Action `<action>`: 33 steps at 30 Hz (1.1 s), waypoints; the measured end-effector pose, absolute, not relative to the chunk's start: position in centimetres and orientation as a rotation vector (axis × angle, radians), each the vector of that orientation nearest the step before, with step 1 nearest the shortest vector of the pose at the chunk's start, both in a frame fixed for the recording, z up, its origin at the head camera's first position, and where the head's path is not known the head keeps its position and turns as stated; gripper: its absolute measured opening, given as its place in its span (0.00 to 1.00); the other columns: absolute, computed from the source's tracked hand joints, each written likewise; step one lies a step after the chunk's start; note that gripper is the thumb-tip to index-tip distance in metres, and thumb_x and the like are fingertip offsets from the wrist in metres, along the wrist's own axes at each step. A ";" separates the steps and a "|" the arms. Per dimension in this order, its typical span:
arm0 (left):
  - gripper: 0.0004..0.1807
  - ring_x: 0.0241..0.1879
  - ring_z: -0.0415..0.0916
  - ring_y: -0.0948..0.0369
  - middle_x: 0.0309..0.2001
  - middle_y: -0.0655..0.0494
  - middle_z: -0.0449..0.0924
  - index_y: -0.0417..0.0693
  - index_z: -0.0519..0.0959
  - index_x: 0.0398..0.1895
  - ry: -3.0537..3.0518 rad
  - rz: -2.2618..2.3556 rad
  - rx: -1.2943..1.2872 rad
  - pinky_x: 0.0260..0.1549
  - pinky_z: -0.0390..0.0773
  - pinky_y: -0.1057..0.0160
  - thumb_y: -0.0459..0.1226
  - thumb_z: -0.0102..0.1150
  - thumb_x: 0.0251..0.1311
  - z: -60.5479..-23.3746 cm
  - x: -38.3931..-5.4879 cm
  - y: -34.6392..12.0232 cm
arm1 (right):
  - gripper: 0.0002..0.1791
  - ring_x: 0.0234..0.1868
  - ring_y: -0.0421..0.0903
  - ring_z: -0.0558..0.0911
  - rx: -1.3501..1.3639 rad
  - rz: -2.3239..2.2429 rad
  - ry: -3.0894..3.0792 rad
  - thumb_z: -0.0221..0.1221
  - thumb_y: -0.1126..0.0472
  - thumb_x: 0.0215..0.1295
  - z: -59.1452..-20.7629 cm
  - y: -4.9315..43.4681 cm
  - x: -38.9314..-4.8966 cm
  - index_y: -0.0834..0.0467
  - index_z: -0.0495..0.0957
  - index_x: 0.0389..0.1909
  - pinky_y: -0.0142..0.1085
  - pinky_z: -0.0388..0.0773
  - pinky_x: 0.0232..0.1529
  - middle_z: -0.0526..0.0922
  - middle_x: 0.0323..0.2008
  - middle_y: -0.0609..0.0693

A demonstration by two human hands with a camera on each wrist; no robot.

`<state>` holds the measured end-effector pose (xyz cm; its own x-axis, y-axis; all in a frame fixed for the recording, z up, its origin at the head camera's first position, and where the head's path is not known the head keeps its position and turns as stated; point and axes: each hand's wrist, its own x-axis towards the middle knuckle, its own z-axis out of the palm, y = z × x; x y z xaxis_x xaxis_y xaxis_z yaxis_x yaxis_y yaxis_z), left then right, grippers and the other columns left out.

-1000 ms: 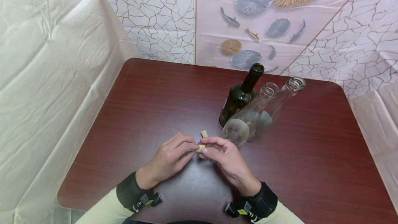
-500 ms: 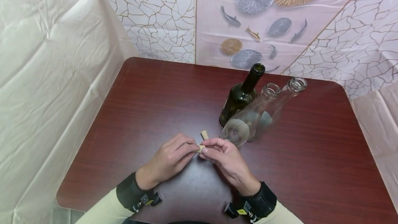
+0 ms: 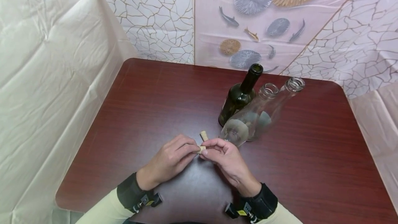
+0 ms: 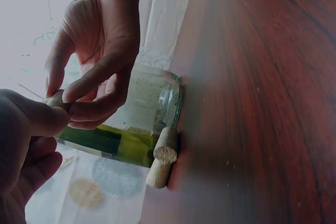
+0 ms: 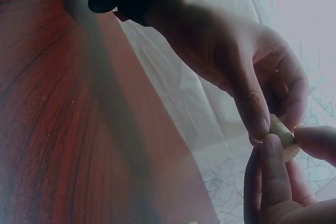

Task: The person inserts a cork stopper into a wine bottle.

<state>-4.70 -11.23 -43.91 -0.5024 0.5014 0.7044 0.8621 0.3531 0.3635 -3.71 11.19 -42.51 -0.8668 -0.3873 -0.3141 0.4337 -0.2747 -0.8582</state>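
Observation:
A small pale cork [image 3: 202, 149] is held between both hands, above the front middle of the table. My left hand [image 3: 169, 156] pinches one end between thumb and fingers. The fingertips of my right hand [image 3: 228, 160] pinch the other end. In the right wrist view this cork [image 5: 283, 139] shows between the fingertips, partly covered. Beyond the hands, two more corks lie on the tabletop: a nearer cork [image 4: 166, 144] and a farther cork [image 4: 158, 174], touching or overlapping in the left wrist view. Only one loose cork [image 3: 203, 135] shows in the head view.
A dark green wine bottle [image 3: 238, 96] stands right of centre on the brown table [image 3: 149, 99]. Beside it are two clear glass bottles, a nearer one [image 3: 248, 118] and a farther one [image 3: 281, 101], close to my right hand. Patterned sheets hang behind the table.
Both hands keep hold of the cork in nearly the same place, with only slight finger motion. The bottles and loose cork stay put; the head view shifts a little.

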 end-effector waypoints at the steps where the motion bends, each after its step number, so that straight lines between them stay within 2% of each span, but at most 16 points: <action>1: 0.13 0.47 0.80 0.61 0.46 0.56 0.83 0.45 0.85 0.46 -2.157 -1.031 -1.174 0.52 0.83 0.67 0.28 0.72 0.59 -43.9 -4.7 -11.2 | 0.11 0.42 0.40 0.88 0.051 -2.167 1.482 0.65 0.72 0.67 -42.5 11.3 -3.7 0.60 0.82 0.48 0.30 0.87 0.48 0.89 0.41 0.46; 11: 0.21 0.48 0.84 0.57 0.46 0.52 0.85 0.46 0.85 0.47 -2.212 -1.493 -1.040 0.55 0.84 0.65 0.31 0.81 0.48 -42.9 -5.6 -10.6 | 0.12 0.44 0.40 0.88 0.047 -2.184 1.519 0.64 0.73 0.68 -42.4 12.5 -2.8 0.62 0.81 0.50 0.31 0.87 0.50 0.89 0.44 0.48; 20: 0.20 0.48 0.83 0.60 0.47 0.49 0.84 0.41 0.84 0.50 -2.200 -1.944 -0.824 0.55 0.86 0.64 0.27 0.78 0.53 -40.1 -7.3 -8.5 | 0.10 0.44 0.40 0.88 0.107 -2.169 1.527 0.66 0.71 0.67 -42.0 13.7 -1.9 0.61 0.81 0.48 0.32 0.87 0.50 0.90 0.42 0.47; 33: 0.22 0.52 0.84 0.57 0.52 0.47 0.84 0.41 0.82 0.55 -2.199 -2.004 -0.909 0.59 0.84 0.61 0.29 0.75 0.58 -35.3 -11.1 -3.9 | 0.11 0.43 0.39 0.89 0.102 -2.176 1.532 0.65 0.69 0.69 -42.1 15.3 -1.1 0.61 0.81 0.51 0.32 0.87 0.50 0.90 0.41 0.46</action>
